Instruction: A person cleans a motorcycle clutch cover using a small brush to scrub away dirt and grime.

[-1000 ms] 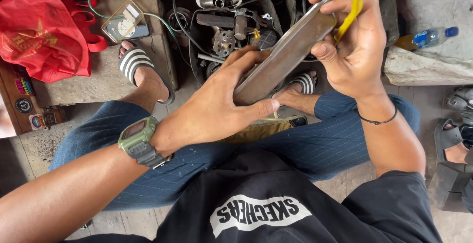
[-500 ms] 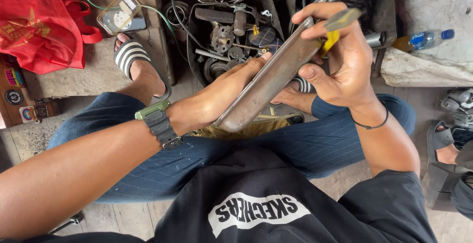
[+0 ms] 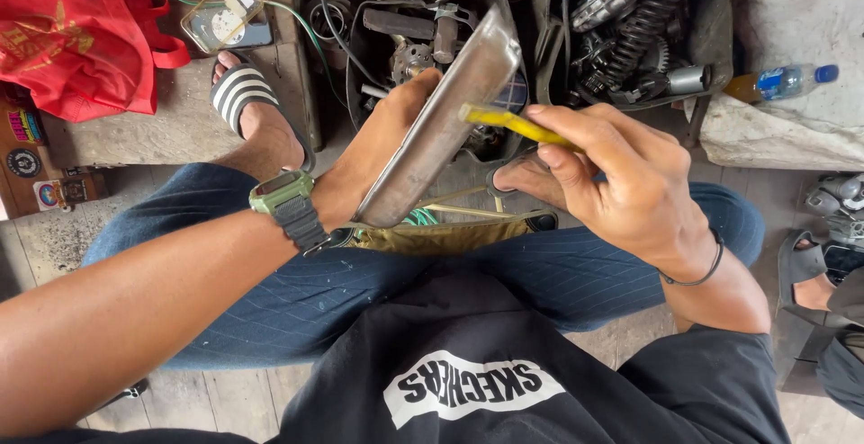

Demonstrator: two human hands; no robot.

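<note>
A long curved metal cover [image 3: 441, 129] stands tilted above the lap, its lower end near the knees. The left hand [image 3: 382, 152] grips its left edge, fingers clamped behind it. The right hand [image 3: 621, 183] pinches a yellow-handled tool [image 3: 513, 123] against the cover's face. Farther off sits a black tray of engine parts [image 3: 423, 26].

Metal plate [image 3: 441, 129]: dull grey, smooth, faint sheen; yellow tool handle [image 3: 513, 124] against it: glossy plastic; red bag [image 3: 72, 35] far left of plate: matt cloth
</note>
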